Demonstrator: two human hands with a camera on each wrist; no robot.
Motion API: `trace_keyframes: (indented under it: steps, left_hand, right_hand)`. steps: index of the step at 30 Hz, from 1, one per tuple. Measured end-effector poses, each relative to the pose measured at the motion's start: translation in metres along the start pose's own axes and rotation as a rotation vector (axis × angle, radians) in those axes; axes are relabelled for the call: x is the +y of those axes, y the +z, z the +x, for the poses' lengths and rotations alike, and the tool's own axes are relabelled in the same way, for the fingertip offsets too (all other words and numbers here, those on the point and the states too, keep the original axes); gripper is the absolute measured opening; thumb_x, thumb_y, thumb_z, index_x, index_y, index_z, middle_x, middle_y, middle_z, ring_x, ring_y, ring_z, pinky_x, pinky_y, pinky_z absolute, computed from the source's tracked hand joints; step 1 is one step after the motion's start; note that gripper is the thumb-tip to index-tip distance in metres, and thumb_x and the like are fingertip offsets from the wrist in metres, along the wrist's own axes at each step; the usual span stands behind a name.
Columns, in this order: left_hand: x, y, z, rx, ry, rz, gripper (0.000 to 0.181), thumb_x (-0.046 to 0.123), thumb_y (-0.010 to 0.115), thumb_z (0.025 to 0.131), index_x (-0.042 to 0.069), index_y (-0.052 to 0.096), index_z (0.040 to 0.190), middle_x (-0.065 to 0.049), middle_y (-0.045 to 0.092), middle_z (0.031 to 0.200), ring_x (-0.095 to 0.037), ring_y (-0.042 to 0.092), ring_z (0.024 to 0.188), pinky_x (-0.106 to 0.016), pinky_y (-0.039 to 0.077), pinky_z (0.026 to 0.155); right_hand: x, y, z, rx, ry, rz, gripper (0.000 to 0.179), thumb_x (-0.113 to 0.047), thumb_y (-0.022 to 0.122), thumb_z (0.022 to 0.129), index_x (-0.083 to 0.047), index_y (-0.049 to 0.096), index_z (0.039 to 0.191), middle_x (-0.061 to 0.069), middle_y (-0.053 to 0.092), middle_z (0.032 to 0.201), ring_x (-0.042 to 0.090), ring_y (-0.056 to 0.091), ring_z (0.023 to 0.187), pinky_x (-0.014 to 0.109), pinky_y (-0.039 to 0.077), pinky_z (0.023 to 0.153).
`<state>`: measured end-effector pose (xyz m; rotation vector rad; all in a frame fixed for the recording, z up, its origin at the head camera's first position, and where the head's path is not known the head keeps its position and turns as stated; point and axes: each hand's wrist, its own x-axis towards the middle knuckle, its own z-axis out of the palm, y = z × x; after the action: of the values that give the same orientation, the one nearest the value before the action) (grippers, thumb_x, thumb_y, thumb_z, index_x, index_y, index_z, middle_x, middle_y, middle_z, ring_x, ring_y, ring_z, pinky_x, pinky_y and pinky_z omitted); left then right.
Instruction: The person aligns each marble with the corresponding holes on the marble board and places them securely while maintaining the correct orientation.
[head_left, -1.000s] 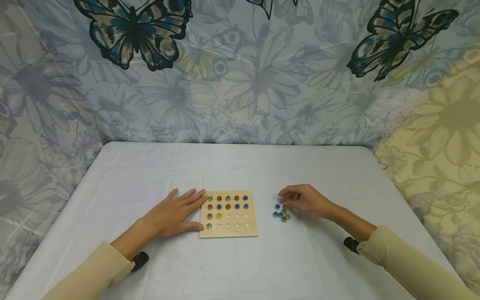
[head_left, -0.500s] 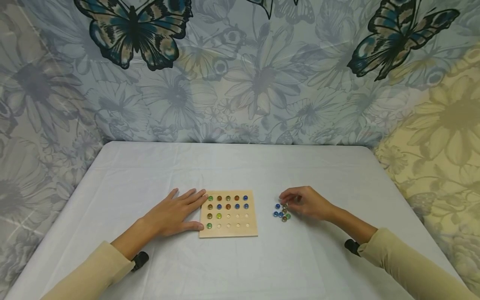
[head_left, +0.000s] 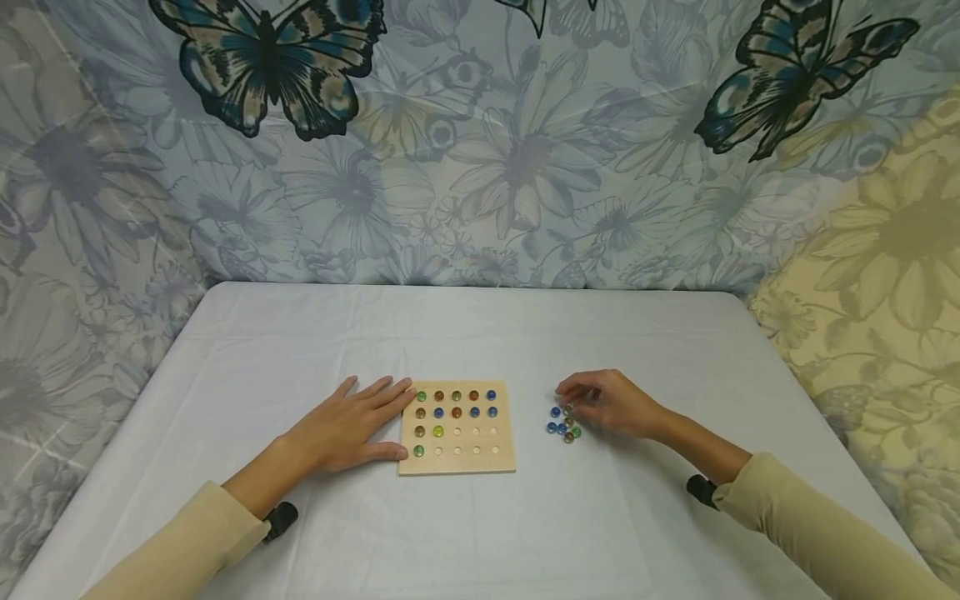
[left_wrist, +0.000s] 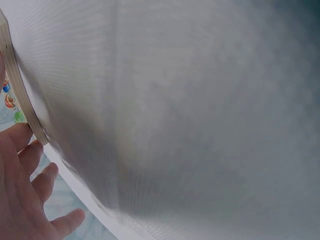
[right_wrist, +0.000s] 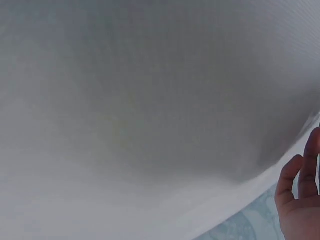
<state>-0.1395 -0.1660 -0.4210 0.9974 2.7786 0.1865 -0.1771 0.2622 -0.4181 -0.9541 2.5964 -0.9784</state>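
A pale wooden board (head_left: 476,462) with rows of round hollows lies mid-table; green, amber and blue glass marbles sit in its two far rows and at the left of the nearer ones. My left hand (head_left: 348,429) lies spread at its left side, fingertips and thumb on the edge. In the left wrist view the fingers (left_wrist: 42,185) reach the board's edge (left_wrist: 20,85). My right hand (head_left: 615,404) is over a small cluster of loose marbles (head_left: 562,429), its thumb and bent fingers pinching a clear marble (head_left: 567,409) at the cluster's far side.
A white cloth (head_left: 480,533) covers the table, with slight creases. Behind it hangs a floral curtain (head_left: 480,208) with butterflies. Black wrist cameras sit under both sleeves (head_left: 213,529). The right wrist view shows mostly white cloth (right_wrist: 150,125) and part of the right hand.
My right hand dips slightly toward the marbles, then rises a little to the left, and the clear marble shifts slightly with it. The left hand and the board stay still.
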Motion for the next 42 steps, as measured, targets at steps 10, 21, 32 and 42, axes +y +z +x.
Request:
trace_keyframes:
  steps: [10,21,32,42]
  left_hand:
    - [0.000,0.000,0.001,-0.002,0.002,-0.005,0.084,0.067,0.049,0.094,0.017,0.030,0.158,-0.002,0.025,0.164,-0.029,0.024,0.149,-0.065,0.018,0.115]
    - [0.000,0.000,0.000,-0.004,0.000,-0.008,0.085,0.067,0.049,0.094,0.017,0.029,0.158,-0.002,0.025,0.164,-0.029,0.025,0.149,-0.064,0.018,0.115]
    - [0.000,0.000,0.001,-0.007,0.003,-0.006,0.085,0.068,0.048,0.094,0.017,0.029,0.159,-0.001,0.024,0.164,-0.029,0.024,0.149,-0.064,0.018,0.116]
    - [-0.001,0.000,0.001,-0.003,0.007,-0.006,0.085,0.068,0.048,0.094,0.017,0.029,0.159,-0.002,0.024,0.164,-0.029,0.025,0.149,-0.064,0.018,0.115]
  right_hand:
    - [-0.012,0.003,0.012,0.035,-0.002,-0.022,0.028,0.001,0.074,0.087,-0.003,0.070,0.115,0.000,0.074,0.099,0.012,0.067,0.089,0.035,0.054,0.076]
    - [-0.028,0.012,0.031,0.021,-0.035,-0.001,0.028,-0.003,0.074,0.089,-0.003,0.069,0.117,-0.001,0.075,0.100,0.011,0.068,0.091,0.037,0.052,0.078]
    - [-0.042,0.026,0.045,-0.007,-0.074,0.039,0.028,-0.004,0.074,0.089,-0.004,0.069,0.117,-0.002,0.075,0.102,0.010,0.068,0.093,0.040,0.053,0.080]
    - [-0.051,0.038,0.050,-0.047,-0.108,0.094,0.029,-0.004,0.075,0.089,-0.003,0.068,0.117,-0.002,0.076,0.101,0.008,0.069,0.090,0.037,0.054,0.078]
